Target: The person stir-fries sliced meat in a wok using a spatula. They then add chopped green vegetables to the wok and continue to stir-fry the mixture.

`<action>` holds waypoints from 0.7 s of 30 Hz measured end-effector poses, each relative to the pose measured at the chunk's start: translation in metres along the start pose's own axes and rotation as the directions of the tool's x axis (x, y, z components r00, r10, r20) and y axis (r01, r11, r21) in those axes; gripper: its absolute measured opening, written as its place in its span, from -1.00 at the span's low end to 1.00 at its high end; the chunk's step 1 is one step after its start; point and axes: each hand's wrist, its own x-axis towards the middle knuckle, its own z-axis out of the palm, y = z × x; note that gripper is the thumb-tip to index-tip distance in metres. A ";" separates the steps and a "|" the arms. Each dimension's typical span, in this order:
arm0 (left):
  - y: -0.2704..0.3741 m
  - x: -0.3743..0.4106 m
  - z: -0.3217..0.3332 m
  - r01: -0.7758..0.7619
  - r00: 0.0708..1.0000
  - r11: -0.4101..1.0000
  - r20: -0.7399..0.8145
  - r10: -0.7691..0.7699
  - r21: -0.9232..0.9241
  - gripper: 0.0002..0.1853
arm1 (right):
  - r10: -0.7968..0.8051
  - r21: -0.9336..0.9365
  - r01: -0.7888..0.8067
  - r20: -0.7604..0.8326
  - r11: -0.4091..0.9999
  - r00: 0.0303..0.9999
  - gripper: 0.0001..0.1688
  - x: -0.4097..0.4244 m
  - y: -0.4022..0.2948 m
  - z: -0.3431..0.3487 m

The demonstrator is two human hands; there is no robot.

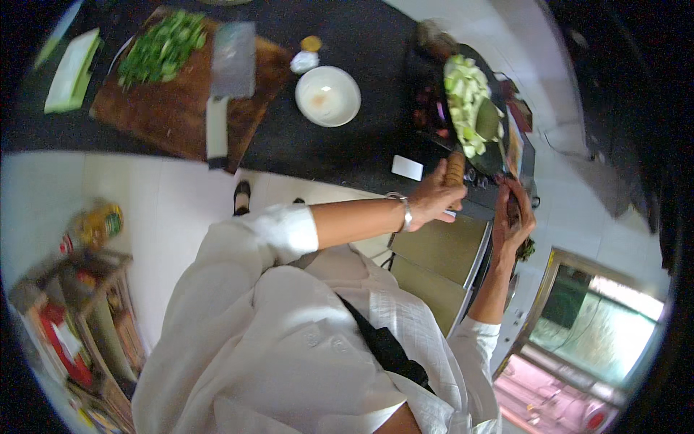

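Observation:
My left hand [434, 198] grips the wooden handle [454, 171] of a dark wok [488, 163]. Pale green and white sliced vegetable pieces [463, 106] lie in the wok. Among them rests the broad head of a spatula [488, 120]. At the wok's near right edge, my right hand [512, 211] is curled around what looks like the spatula's handle, which the fingers mostly hide. The wok is over a black stove [425, 108], on the right of the dark counter.
A cleaver [233, 59] lies on a wooden cutting board [162, 119] beside chopped greens [162, 51]. Left of it is a pale green vegetable piece [73, 70]. A white bowl [328, 97], a small jar [304, 61] and a white rectangular object [407, 167] stand between board and stove.

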 end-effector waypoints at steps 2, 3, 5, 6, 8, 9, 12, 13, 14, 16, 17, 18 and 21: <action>0.006 -0.005 0.005 0.024 1.000 1.000 -0.019 -0.024 -0.004 -0.08 | 0.139 0.133 -0.141 0.022 0.981 0.990 -0.80 0.010 -0.003 -0.009; 0.008 -0.006 0.007 0.033 0.999 0.999 -0.029 -0.034 -0.023 -0.08 | 0.157 0.013 -0.158 0.055 0.987 0.986 -0.80 0.015 0.006 -0.019; 0.013 -0.004 0.003 0.049 0.998 0.998 -0.049 -0.051 -0.045 -0.08 | 0.196 -0.059 -0.192 0.071 0.980 0.978 -0.81 0.034 -0.001 -0.034; 0.012 0.000 0.000 0.045 0.998 0.997 -0.048 -0.048 -0.067 -0.18 | 0.158 -0.059 -0.158 -0.007 0.986 0.987 -0.81 0.044 0.000 -0.045; 0.017 0.001 0.005 0.081 0.996 0.995 -0.023 -0.082 -0.064 -0.41 | 0.165 0.079 -0.157 -0.119 0.985 0.979 -0.79 0.059 0.018 -0.069; 0.018 0.002 0.009 0.099 0.995 0.994 -0.027 -0.100 -0.051 -0.46 | 0.244 0.182 -0.222 -0.107 0.958 0.964 -0.71 0.062 0.025 -0.080; 0.024 0.007 0.012 0.096 0.995 0.995 -0.009 -0.097 -0.036 -0.50 | 0.276 -0.080 -0.295 -0.189 0.952 0.942 -0.73 0.084 0.036 -0.099; 0.022 0.010 0.013 0.102 0.995 0.994 0.004 -0.102 -0.042 -0.52 | 0.291 -0.141 -0.327 -0.226 0.934 0.929 -0.73 0.086 0.046 -0.102; 0.022 0.013 0.017 0.125 0.992 0.991 -0.029 -0.127 -0.048 -0.56 | 0.287 -0.116 -0.322 -0.244 0.940 0.926 -0.70 0.086 0.068 -0.105; 0.023 0.016 0.015 0.179 0.983 0.983 -0.030 -0.180 -0.036 -0.62 | 0.278 -0.166 -0.348 -0.337 0.923 0.899 -0.68 0.086 0.083 -0.107; 0.024 0.017 0.017 0.208 0.978 0.978 -0.028 -0.208 -0.028 -0.65 | 0.308 -0.152 -0.390 -0.387 0.908 0.869 -0.67 0.085 0.089 -0.109; 0.023 0.019 0.020 0.237 0.972 0.971 0.008 -0.236 -0.040 -0.69 | 0.403 -0.041 -0.457 -0.409 0.888 0.819 -0.69 0.079 0.101 -0.103; 0.030 0.016 0.014 0.231 0.973 0.973 0.023 -0.231 0.013 -0.52 | 0.605 0.591 -0.376 -0.250 0.714 0.756 -0.78 0.087 0.161 -0.064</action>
